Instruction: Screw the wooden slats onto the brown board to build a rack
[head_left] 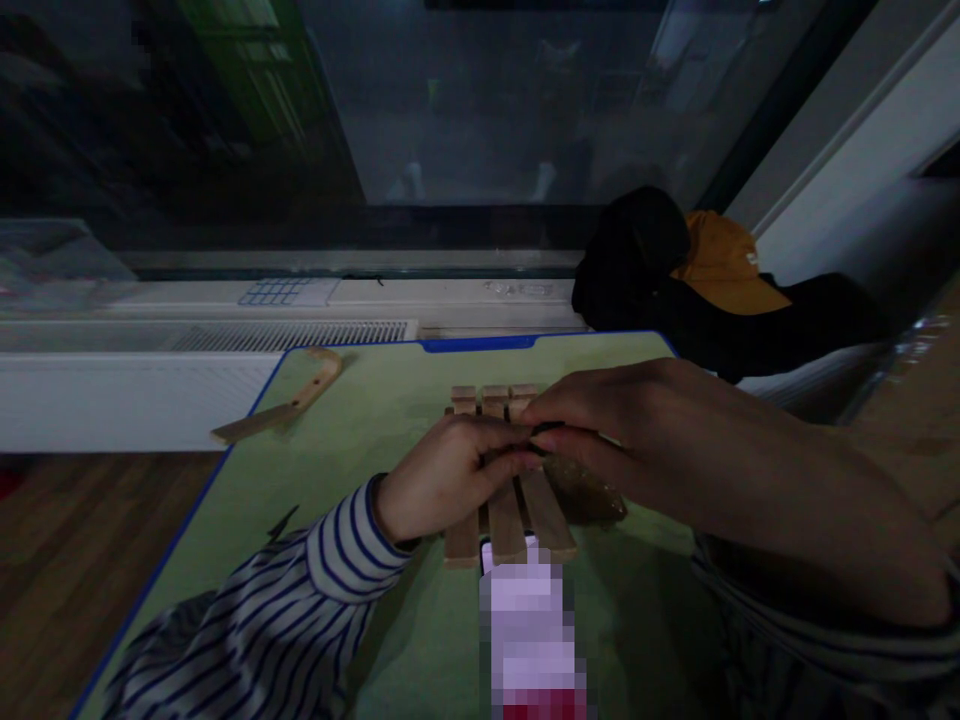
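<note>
Dim room, dark window across the far side, white radiator sill below it. A green mat (pixel 360 420) with a blue edge is laid on the near surface and bears the work.

At mid-mat a set of wooden slats (pixel 517 520) is seen, about three laid side by side. The long axis runs near to far, leaning slightly left toward the far end. Near ends lie just above a blurred patch at the bottom of the frame; far ends show beyond the fingers.

Left hand (pixel 442 480), in a striped sleeve, is placed on the left side of the slats, fingers curled and pinched toward the middle. Right hand (pixel 622 430) comes in from the right, across the slats' axis, fingertips closed and meeting those of the left hand over the centre. A small dark item is held where the fingertips meet; which hand bears it cannot be told, nor what it is. Both hands are equally close to the slats and touching them.

A brownish flat piece (pixel 592 495) lies under the right hand, just right of the slats, touching or overlapping them; which cannot be told.

A curved wooden piece (pixel 281 410) with holes lies at the far left edge of the mat, well apart from both hands. A dark bundle with an orange cap (pixel 724 265) rests far right, off the mat.
</note>
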